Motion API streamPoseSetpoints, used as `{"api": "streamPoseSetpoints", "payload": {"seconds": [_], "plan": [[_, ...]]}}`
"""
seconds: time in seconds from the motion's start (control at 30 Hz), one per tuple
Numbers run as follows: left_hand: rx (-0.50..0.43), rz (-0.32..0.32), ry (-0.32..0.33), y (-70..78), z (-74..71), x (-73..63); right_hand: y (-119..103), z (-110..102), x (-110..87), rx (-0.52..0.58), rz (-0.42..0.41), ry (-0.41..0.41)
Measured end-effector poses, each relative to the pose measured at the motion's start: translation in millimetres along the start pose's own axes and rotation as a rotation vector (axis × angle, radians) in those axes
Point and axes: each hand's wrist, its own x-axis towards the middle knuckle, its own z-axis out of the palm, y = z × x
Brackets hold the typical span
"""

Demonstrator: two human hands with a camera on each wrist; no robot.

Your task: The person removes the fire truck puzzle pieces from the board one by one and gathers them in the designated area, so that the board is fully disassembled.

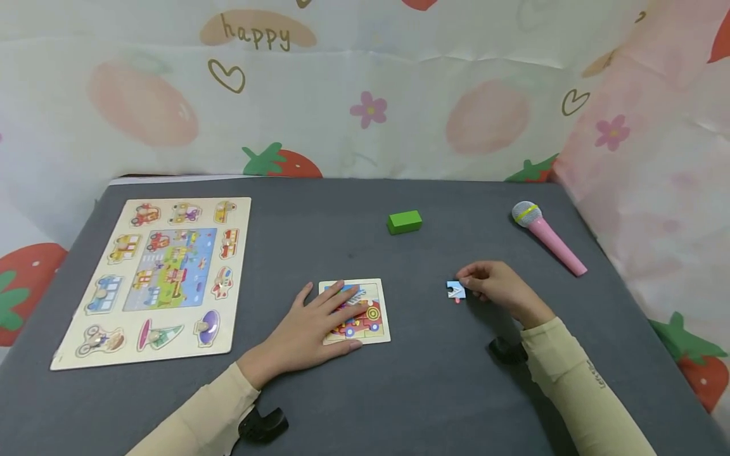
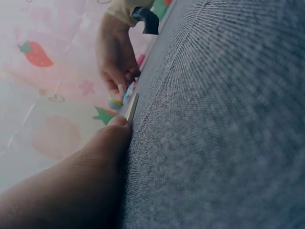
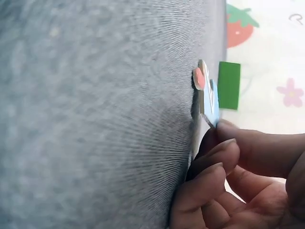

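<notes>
Right hand [image 1: 495, 285] pinches thin light-blue jigsaw piece [image 1: 454, 290], presumably light, stiff, best held edgewise; leftward of grip, left hand [image 1: 312, 331] spread.

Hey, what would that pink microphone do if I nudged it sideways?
The pink microphone would probably roll, since its handle looks rounded. It may swing in an arc, because its head is wider than the handle. The grey cloth under it looks coarsely woven, so that might slow it a little.
</notes>
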Motion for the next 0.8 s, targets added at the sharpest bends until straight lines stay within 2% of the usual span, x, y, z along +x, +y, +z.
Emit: {"api": "streamPoseSetpoints", "payload": {"seconds": [0.3,0.53,0.7,0.8], "plan": [[-0.058,-0.007,0.0,0.3,-1.0,-1.3,-1.6,6.6,0.8,-0.079,-0.051,0.061],[-0.052,-0.009,0.002,0.4,-3.8,-0.1,-8.1,8.2,1.5,-0.19,-0.114,0.112],[-0.057,-0.008,-0.004,-0.1,-3.7,0.3,-27.5,20.1,-3.3,-0.336,-0.202,0.169],[-0.051,0.001,-0.006,0.1,-2.8,-0.3,-46.9,36.2,-8.5,-0.395,-0.287,0.161]]}}
